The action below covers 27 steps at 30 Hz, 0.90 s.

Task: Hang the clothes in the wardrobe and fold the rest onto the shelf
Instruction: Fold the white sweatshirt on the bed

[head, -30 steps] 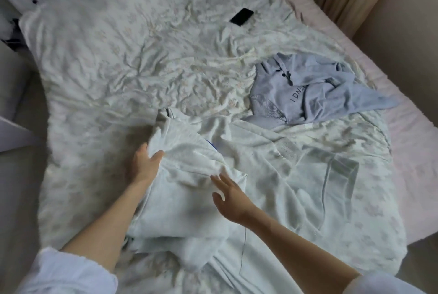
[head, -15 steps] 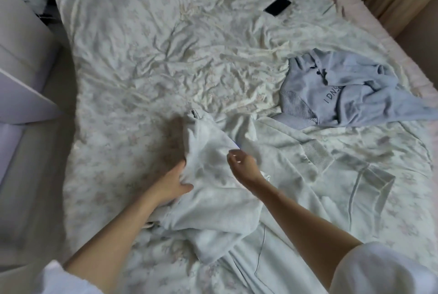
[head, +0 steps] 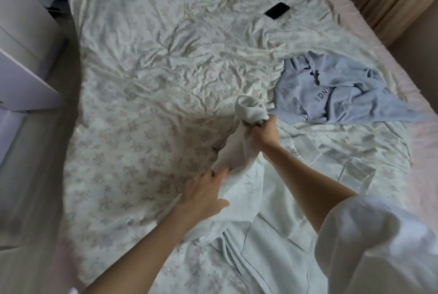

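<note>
Nearest to us, a pale blue garment (head: 272,258) lies flat on the bed (head: 142,80), at the bed's near edge, under our arms. On top of it sits the white garment (head: 239,182) that we are working on.

Our left hand (head: 203,196) rests on the low part of the white garment, on the side of the bed's middle. Its fingers point forward and close together, and the tips touch the cloth; we cannot tell if they pinch it. Our right hand (head: 265,132) is a bit farther up the bed. Its fingers are curled tight round a bunched end of the white garment, and that end is lifted off the bed.

We think we are pulling this garment straight so it can be folded or hung. To do it well, we should hold both ends firmly, lift it clear of the blue one below (so that one does not come along), and shake out the bunch.

Farther up, toward the bed's right side, a grey-blue sweater (head: 336,89) lies crumpled and waits its turn. Farthest, near the head of the bed, lies a black phone (head: 277,10).
</note>
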### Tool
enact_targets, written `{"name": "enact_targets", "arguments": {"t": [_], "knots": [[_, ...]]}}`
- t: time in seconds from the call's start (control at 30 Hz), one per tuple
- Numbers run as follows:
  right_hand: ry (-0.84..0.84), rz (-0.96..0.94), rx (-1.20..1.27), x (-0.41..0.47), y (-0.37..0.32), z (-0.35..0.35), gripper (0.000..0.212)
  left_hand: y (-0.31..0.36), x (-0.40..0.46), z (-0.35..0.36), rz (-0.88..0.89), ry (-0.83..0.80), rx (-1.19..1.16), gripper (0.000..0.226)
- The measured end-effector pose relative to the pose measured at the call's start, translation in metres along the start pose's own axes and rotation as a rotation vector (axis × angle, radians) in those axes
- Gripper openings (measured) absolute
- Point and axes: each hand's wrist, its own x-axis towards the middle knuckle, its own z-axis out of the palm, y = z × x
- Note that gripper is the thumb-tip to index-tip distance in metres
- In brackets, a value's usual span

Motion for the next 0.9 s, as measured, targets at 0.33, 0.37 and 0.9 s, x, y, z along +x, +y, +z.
{"name": "enact_targets", "arguments": {"t": [0.33, 0.37, 0.9], "knots": [[0.277, 0.131, 0.15, -0.021, 0.09, -0.121, 0.038, 0.117, -0.026, 0.026, 0.271, -0.036, 0.283, 0.064], [0.288, 0.144, 0.141, -0.022, 0.1, -0.135, 0.038, 0.132, -0.029, 0.033, 0.303, -0.027, 0.281, 0.06], [0.331, 0.589, 0.05, -0.059, 0.246, -0.233, 0.046, 0.192, -0.057, 0.16, 0.275, -0.07, 0.115, 0.041]]}}
